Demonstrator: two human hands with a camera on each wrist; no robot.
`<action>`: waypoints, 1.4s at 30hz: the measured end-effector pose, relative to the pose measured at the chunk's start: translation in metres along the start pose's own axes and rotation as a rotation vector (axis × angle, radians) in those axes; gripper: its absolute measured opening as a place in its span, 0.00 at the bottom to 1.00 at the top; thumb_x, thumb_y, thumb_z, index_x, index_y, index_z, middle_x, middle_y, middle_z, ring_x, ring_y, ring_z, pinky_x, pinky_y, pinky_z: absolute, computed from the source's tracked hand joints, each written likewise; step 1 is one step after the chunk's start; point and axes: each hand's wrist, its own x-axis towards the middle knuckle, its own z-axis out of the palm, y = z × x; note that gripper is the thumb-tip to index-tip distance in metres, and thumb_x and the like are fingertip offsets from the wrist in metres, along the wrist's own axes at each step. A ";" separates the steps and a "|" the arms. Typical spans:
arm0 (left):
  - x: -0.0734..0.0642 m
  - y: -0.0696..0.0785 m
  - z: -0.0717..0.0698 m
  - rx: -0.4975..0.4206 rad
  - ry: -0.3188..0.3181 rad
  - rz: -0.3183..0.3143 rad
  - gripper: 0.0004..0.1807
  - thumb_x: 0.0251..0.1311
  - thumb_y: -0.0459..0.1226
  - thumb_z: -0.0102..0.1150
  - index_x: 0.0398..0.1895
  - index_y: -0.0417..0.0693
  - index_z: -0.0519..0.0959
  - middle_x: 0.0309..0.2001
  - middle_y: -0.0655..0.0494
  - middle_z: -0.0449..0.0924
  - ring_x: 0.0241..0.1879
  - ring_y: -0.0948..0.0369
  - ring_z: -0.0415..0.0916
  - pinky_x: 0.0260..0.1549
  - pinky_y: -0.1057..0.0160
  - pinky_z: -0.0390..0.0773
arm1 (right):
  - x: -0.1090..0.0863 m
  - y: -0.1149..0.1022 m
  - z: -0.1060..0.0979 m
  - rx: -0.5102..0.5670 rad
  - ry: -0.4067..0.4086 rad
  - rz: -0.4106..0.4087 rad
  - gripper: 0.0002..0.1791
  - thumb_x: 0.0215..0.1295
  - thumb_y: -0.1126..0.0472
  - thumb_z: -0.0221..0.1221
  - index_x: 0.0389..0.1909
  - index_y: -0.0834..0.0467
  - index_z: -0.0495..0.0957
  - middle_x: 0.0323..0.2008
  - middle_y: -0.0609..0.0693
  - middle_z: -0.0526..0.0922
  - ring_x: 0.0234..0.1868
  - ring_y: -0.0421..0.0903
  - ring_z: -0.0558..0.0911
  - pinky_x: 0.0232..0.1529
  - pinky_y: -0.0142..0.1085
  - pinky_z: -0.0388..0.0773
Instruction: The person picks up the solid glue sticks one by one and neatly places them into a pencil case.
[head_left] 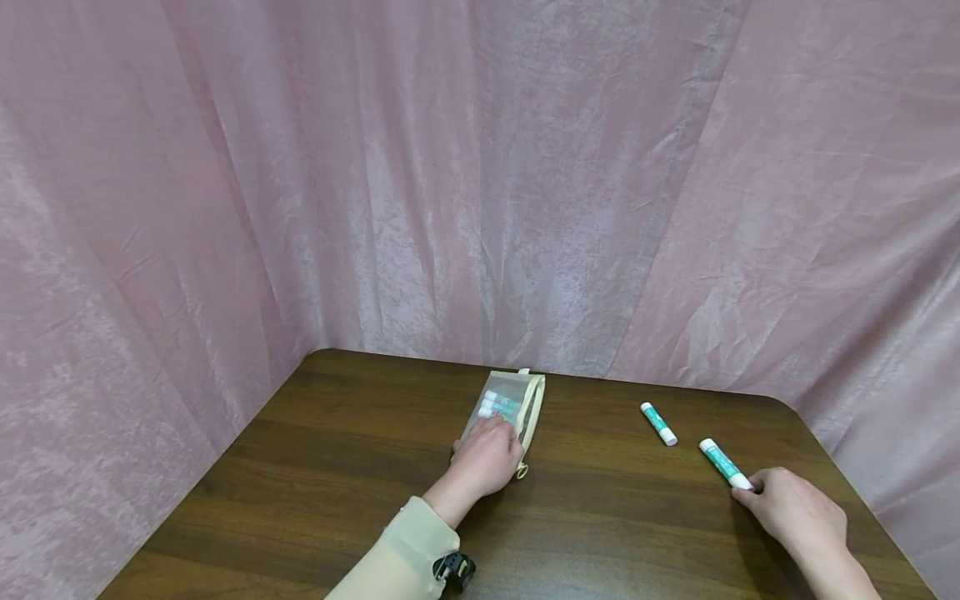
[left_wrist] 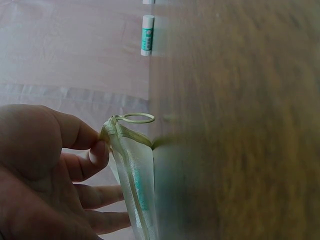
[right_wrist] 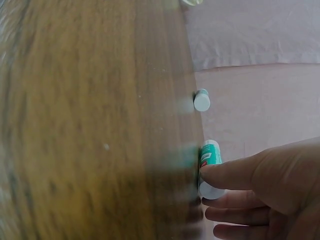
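Observation:
My left hand (head_left: 489,454) pinches the near edge of a translucent mesh zipper pouch (head_left: 513,383) between thumb and index finger. Cream zipper tape runs along the pouch's right side, with a pull ring (left_wrist: 136,118) at its near end. Through the mesh, green-and-white glue sticks (head_left: 498,405) show inside, partly covered by my hand. On the right of the table my right hand (head_left: 801,508) holds the near end of a glue stick (head_left: 722,461), thumb on its label in the right wrist view. A second loose glue stick (head_left: 658,424) lies just beyond it to the left.
The brown wooden table (head_left: 337,450) has rounded far corners. Pink velvety curtains (head_left: 480,183) hang close behind its far edge and along the sides. A black device (head_left: 453,570) sits on my left wrist by the sleeve cuff.

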 end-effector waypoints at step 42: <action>-0.004 0.006 -0.005 0.019 -0.026 -0.021 0.14 0.74 0.36 0.56 0.26 0.50 0.74 0.43 0.53 0.80 0.57 0.49 0.77 0.48 0.24 0.77 | 0.010 -0.030 0.000 0.048 0.172 -0.086 0.26 0.79 0.48 0.65 0.63 0.65 0.83 0.67 0.75 0.77 0.43 0.68 0.85 0.29 0.56 0.78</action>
